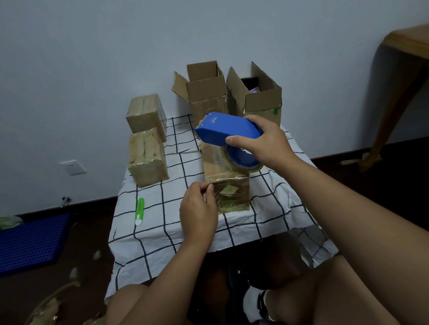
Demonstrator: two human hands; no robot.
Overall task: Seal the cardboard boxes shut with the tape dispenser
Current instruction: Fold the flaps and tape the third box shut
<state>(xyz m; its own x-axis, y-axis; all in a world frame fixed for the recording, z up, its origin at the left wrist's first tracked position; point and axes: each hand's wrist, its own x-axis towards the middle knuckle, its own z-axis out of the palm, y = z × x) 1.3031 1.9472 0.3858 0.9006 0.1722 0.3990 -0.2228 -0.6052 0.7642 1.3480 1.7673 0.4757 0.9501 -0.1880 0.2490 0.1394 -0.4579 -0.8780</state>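
The right hand [263,142] grips the blue tape dispenser [227,131] above the closed cardboard box [225,184] on the bench [162,234]. The left hand [199,213] pinches the clear tape end against the box's near top edge. Beyond the right hand stand two open boxes [206,95], flaps up; the right one holds something dark, hard to make out. Left of the hands, two taped boxes [147,158] and a green cutter [139,211]
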